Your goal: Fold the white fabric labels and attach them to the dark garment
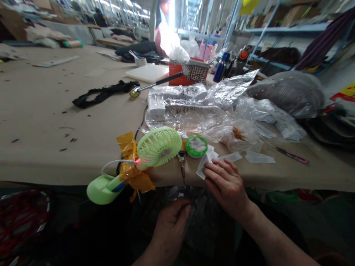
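Note:
My right hand (227, 183) lies at the table's front edge, its fingers stretched over a small pile of thin white slips (204, 164). Below the edge, my left hand (174, 218) is closed in a pinch; whatever is in it is dark and hard to make out. Between the hands and the fan, a soldering iron (182, 162) points its tip off the table edge. Just behind my right fingers stands a round green tin (196, 146) with whitish stuff inside. More loose slips (260, 157) lie to the right.
A light green fan (159, 147), taped in orange, stands at the front edge. Clear plastic bags (188, 114) with white bundles lie behind. Pink-handled snips (292, 155) are at the right, and a black cloth strip (104, 92) and a long-handled metal tool (158, 84) farther back.

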Tool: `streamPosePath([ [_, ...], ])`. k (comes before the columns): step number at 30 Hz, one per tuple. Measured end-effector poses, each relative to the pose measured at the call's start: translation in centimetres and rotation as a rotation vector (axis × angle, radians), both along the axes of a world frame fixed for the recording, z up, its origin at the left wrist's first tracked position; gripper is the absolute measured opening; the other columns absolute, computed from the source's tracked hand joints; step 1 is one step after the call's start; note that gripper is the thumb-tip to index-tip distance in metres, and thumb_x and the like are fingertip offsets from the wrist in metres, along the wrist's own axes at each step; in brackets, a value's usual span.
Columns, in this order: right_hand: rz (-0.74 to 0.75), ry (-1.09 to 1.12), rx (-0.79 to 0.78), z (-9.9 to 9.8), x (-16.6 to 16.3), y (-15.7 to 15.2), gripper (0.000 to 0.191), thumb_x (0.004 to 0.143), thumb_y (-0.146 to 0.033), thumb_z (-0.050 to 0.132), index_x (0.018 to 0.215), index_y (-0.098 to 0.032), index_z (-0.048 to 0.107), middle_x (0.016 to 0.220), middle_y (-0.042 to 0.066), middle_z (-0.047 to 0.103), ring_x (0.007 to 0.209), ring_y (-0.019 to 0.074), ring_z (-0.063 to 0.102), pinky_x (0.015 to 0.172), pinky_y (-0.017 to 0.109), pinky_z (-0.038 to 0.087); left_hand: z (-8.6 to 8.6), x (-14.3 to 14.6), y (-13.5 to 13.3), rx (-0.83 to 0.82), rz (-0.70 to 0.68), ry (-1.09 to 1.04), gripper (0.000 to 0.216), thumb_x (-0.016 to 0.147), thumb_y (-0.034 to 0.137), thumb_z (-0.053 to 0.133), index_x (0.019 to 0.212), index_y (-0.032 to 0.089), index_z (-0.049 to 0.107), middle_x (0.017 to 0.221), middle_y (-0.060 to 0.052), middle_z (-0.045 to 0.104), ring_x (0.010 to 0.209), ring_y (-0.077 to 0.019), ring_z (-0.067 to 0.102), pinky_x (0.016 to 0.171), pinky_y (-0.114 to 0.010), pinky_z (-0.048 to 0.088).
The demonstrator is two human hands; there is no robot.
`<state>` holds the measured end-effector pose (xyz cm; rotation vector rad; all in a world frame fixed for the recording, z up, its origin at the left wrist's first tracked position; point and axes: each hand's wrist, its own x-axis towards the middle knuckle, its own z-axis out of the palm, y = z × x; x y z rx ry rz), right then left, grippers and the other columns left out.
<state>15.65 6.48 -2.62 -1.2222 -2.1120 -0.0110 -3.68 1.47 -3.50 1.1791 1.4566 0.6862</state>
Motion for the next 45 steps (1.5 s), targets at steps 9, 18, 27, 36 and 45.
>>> streamPosePath([
  [9,0.065,0.158,-0.003,0.0,0.5,0.8,0.012,0.088,-0.010,0.058,0.094,-0.019,0.063,0.097,0.003,0.071,0.101,0.0177,0.063,0.099,0.042,0.043,2.3,3.0,1.9,0.007,-0.048,-0.077,0.016,0.080,0.024,0.058,0.074,0.016,0.070,0.068,-0.002,0.067,0.067,-0.0155,0.057,0.066,-0.024,0.042],
  [18,0.093,0.288,0.059,0.4,0.9,0.9,0.012,0.087,-0.010,0.058,0.088,-0.021,0.064,0.091,0.003,0.070,0.100,0.0197,0.062,0.095,0.043,0.047,2.6,4.7,2.5,-0.278,0.062,-0.510,0.016,0.077,0.027,0.066,0.071,0.012,0.068,0.067,-0.004,0.064,0.065,-0.0137,0.056,0.063,-0.023,0.043],
  [27,0.211,0.178,0.019,0.6,1.9,-4.6,0.012,0.090,-0.015,0.056,0.089,-0.021,0.067,0.094,0.000,0.072,0.108,0.0189,0.059,0.102,0.042,0.042,4.0,6.9,3.1,-0.565,0.242,-1.000,0.028,0.069,0.030,0.080,0.082,0.009,0.067,0.072,-0.003,0.064,0.061,-0.0068,0.056,0.055,-0.014,0.043],
  [36,-0.149,-0.180,-0.094,1.0,5.4,-0.2,0.040,0.090,-0.036,0.057,0.119,-0.008,0.060,0.119,0.017,0.062,0.115,0.0331,0.051,0.096,0.052,0.046,2.6,7.2,2.4,-0.602,0.202,-0.680,0.028,0.082,0.033,0.068,0.094,0.009,0.063,0.070,-0.007,0.068,0.057,-0.0131,0.063,0.054,-0.021,0.049],
  [45,-0.083,0.050,0.036,-0.8,7.2,-1.4,0.015,0.088,-0.011,0.056,0.097,-0.019,0.065,0.101,0.006,0.071,0.105,0.0214,0.062,0.092,0.041,0.049,2.9,7.6,2.8,-0.641,0.189,-0.640,0.016,0.088,0.024,0.057,0.089,0.009,0.063,0.070,-0.007,0.067,0.056,-0.0121,0.062,0.054,-0.021,0.048],
])
